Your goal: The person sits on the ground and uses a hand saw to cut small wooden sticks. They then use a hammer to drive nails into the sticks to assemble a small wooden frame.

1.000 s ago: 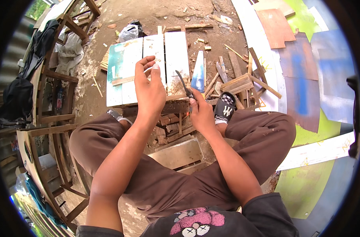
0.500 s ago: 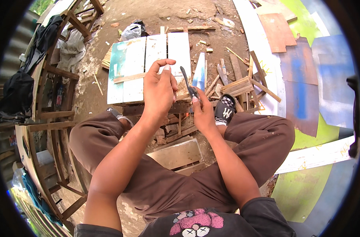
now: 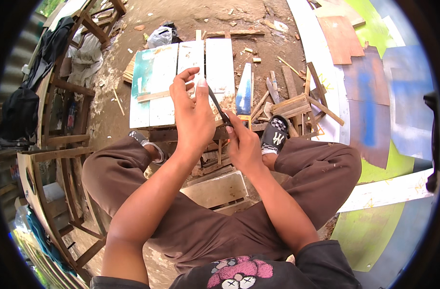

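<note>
I sit with my knees apart, both hands raised in front of me. My right hand (image 3: 245, 147) grips the lower end of a thin dark blade-like tool (image 3: 220, 107) that slants up to the left. My left hand (image 3: 193, 115) is lifted beside it with the fingers curled and apart, and the thumb sits at the tool's upper end. Nothing shows inside the left hand. Beyond the hands, a panel of white and teal planks (image 3: 157, 84) lies on stacked wood.
A blue-and-white pointed board (image 3: 245, 89) lies right of the panel, with wood offcuts (image 3: 297, 101) scattered beyond it. Painted sheets (image 3: 374, 96) cover the ground at right. Wooden chair frames (image 3: 51, 144) stand at left. A pale wooden block (image 3: 215, 188) sits between my legs.
My left hand has lifted off the plank panel and come up beside the tool. The right hand has raised the tool slightly and tilted it toward the left hand.
</note>
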`<state>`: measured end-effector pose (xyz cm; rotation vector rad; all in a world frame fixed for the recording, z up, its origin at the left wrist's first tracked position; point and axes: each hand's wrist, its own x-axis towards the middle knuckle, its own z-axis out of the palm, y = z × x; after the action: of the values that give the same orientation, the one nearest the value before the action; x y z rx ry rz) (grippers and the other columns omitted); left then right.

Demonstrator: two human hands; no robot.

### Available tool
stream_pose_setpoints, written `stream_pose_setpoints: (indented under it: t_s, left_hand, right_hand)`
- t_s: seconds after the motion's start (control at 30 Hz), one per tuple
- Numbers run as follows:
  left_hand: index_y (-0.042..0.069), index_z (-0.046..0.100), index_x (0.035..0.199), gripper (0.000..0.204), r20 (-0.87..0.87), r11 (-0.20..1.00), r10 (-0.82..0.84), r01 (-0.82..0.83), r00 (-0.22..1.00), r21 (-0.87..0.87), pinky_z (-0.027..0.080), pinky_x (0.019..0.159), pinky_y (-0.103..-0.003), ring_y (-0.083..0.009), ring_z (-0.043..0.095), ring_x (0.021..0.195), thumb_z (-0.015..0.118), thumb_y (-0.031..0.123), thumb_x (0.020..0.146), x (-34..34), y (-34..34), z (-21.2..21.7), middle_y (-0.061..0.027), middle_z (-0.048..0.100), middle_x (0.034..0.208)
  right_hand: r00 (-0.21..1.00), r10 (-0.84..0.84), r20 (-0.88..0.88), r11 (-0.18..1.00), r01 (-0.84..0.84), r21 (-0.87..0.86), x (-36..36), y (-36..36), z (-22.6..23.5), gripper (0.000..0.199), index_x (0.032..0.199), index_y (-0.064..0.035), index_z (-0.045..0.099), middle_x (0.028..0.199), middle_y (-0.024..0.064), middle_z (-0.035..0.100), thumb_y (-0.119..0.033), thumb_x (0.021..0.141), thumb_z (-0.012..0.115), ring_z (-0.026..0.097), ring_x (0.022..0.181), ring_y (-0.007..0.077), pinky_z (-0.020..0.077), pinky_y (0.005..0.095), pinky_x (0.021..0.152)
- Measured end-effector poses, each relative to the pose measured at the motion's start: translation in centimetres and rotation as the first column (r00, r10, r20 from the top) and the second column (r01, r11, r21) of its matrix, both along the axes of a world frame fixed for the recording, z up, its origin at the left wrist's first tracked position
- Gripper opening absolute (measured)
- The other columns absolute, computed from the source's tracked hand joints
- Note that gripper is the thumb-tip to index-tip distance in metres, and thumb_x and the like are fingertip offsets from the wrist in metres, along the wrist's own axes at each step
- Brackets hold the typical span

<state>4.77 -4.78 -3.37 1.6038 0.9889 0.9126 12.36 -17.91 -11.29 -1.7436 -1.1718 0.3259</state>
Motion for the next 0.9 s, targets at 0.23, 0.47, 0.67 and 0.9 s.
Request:
stream_pose_setpoints:
  t_s: [0.23,0.47,0.67,0.9]
  left_hand:
    - [0.002,0.047,0.143,0.036,-0.017,1.0,0.018,-0.018,1.0,-0.001,0.042,0.108,-0.046,-0.0302,0.048,0.129,0.05,0.019,0.111,-0.4,0.4,-0.8,-0.0199,0.047,0.141]
    - [0.002,0.052,0.139,0.034,0.293,0.879,-0.02,0.156,0.956,-0.45,0.057,0.078,-0.032,-0.0187,0.068,0.087,0.044,0.025,0.116,-0.9,0.6,0.1,-0.0145,0.067,0.109]
    - [-0.002,0.057,0.127,0.038,0.256,0.835,-0.027,0.163,0.966,-0.526,0.03,0.039,-0.027,-0.0091,0.029,0.04,0.034,0.026,0.117,-0.9,0.9,1.5,0.0015,0.037,0.055]
    - [-0.003,0.058,0.122,0.039,0.262,0.798,0.015,0.146,0.965,-0.584,0.027,0.039,-0.027,-0.0092,0.025,0.04,0.034,0.027,0.116,-1.9,1.5,2.2,0.0022,0.033,0.053]
  right_hand:
    - [0.997,-0.06,0.055,0.966,0.072,-0.25,0.7,-0.5,-0.9,0.045,0.149,-0.0201,0.053,0.076,0.0254,0.068,-0.01,0.105,0.056,0.068,0.075,0.0505,0.0497,0.0597,0.065]
    - [0.982,-0.157,-0.102,0.92,0.108,-0.377,2.1,-0.6,-2.8,0.046,0.154,-0.0157,0.049,0.084,0.0219,0.07,-0.015,0.109,0.055,0.069,0.074,0.038,0.0524,0.0462,0.066]
    - [0.599,-0.288,-0.747,0.945,0.053,-0.323,3.5,-0.9,-3.7,0.044,0.154,-0.0019,0.05,0.087,-0.0002,0.058,-0.019,0.113,0.051,0.05,0.07,0.0065,0.0429,0.0261,0.064]
    - [0.819,-0.236,-0.523,0.947,0.072,-0.314,2.6,-0.6,-4.1,0.045,0.153,-0.0037,0.05,0.094,0.0089,0.066,-0.02,0.111,0.054,0.06,0.08,0.0143,0.0503,0.0335,0.074]
